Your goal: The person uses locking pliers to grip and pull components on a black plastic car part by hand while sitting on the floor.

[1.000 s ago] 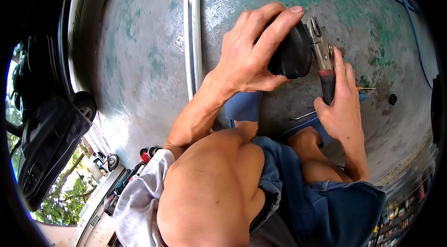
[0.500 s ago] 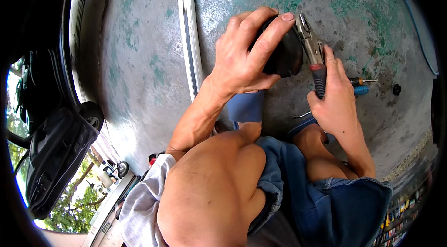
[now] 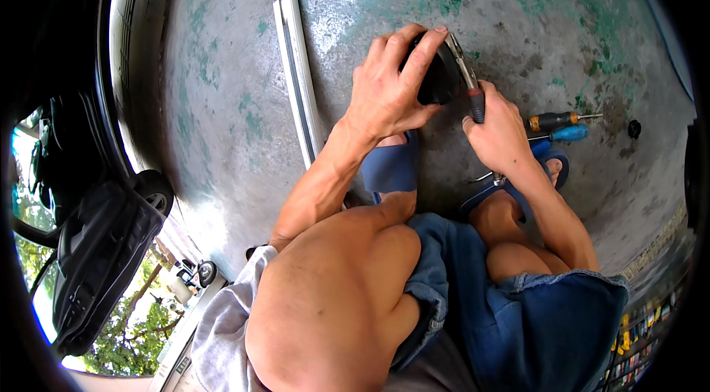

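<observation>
My left hand [image 3: 384, 85] grips a black rounded part [image 3: 441, 80] from its left side, thumb below and fingers over the top. What the part is I cannot make out. In my right hand [image 3: 497, 129] is a pair of pliers [image 3: 475, 100] with dark grips and red collars, closed round the handles. The metal jaws point up and lie against or very close to the right edge of the black part; whether they bite on it I cannot tell. Most of the part's left side is hidden by my left fingers.
On the floor to the right lie a black-and-orange screwdriver [image 3: 551, 121], a blue-handled screwdriver [image 3: 568, 133] and a small black cap [image 3: 634, 129]. A long silver metal rail [image 3: 297, 74] lies left of my hands. A blue hose [image 3: 654, 7] curves along the far right.
The pliers have turned from broadside to nearly edge-on and shifted left with my right hand. My left hand and the black part have tilted and moved slightly left.
</observation>
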### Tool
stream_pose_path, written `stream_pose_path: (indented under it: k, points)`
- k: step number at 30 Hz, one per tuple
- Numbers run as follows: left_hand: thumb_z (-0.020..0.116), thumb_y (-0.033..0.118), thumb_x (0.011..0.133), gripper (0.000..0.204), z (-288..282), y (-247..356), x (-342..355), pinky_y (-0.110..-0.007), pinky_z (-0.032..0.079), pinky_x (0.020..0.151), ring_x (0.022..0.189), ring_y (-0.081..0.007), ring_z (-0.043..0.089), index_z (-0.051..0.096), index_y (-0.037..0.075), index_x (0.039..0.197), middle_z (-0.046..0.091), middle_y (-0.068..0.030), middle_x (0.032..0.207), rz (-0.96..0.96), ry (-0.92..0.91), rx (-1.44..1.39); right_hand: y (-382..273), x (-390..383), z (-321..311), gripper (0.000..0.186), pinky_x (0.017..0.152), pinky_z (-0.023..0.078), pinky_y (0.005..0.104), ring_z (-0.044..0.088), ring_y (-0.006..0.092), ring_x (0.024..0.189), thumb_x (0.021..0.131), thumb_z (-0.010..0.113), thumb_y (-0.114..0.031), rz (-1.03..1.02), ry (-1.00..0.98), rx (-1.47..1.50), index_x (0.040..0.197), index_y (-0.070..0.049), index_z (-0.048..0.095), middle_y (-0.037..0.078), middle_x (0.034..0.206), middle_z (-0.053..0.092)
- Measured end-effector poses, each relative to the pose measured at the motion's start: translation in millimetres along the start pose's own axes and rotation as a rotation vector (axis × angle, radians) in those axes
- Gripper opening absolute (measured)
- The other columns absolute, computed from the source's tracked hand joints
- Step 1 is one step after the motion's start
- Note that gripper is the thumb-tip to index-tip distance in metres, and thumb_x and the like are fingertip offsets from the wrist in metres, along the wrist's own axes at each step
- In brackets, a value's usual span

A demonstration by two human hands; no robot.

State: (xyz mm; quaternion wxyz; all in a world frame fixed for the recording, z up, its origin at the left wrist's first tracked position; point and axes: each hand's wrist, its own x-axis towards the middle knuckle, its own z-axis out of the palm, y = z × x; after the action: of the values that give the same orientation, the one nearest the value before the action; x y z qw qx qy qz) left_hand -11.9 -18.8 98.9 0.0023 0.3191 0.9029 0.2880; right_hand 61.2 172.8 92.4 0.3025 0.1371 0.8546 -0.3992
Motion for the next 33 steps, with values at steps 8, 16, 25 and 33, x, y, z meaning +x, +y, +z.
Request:
stream_pose_path:
  k: [8,16,25,33]
  points:
    - [0.094,0.02,0.052,0.101,10,-26,3,-0.045,0.053,0.09,0.11,-0.0368,0.06,0.051,0.011,0.143,0.058,-0.0153,0.13,-0.059,-0.02,-0.02,-3,32,1,0.04,0.087,0.048,0.0528,0.062,0.0514,0.101,0.075,0.061,-0.009,0.064,-0.096,-0.005,0.111,0.007,0.057,0.033,0.099,0.067]
    - [0.096,0.026,0.055,0.108,27,-50,-3,-0.045,0.052,0.096,0.117,-0.0389,0.057,0.045,0.011,0.149,0.054,-0.0199,0.134,-0.164,-0.056,-0.054,-16,51,5,0.041,0.094,0.051,0.0534,0.065,0.0512,0.104,0.077,0.058,-0.01,0.178,-0.218,-0.023,0.11,0.014,0.058,0.038,0.103,0.066]
    - [0.078,0.035,0.065,0.098,47,-40,-7,-0.053,0.04,0.105,0.122,-0.0448,0.047,0.041,-0.003,0.148,0.048,-0.027,0.134,-0.214,0.042,0.099,-27,53,16,0.043,0.097,0.05,0.0517,0.064,0.0504,0.108,0.078,0.059,-0.012,0.207,-0.239,-0.044,0.11,0.017,0.057,0.038,0.107,0.066]
    - [0.081,0.047,0.07,0.087,65,-42,-3,-0.05,0.045,0.098,0.113,-0.0409,0.054,0.053,-0.001,0.137,0.058,-0.0224,0.123,-0.184,0.253,0.28,-23,59,16,0.044,0.098,0.05,0.0517,0.064,0.0505,0.109,0.077,0.059,-0.013,0.172,-0.244,-0.064,0.11,0.017,0.058,0.039,0.108,0.065]
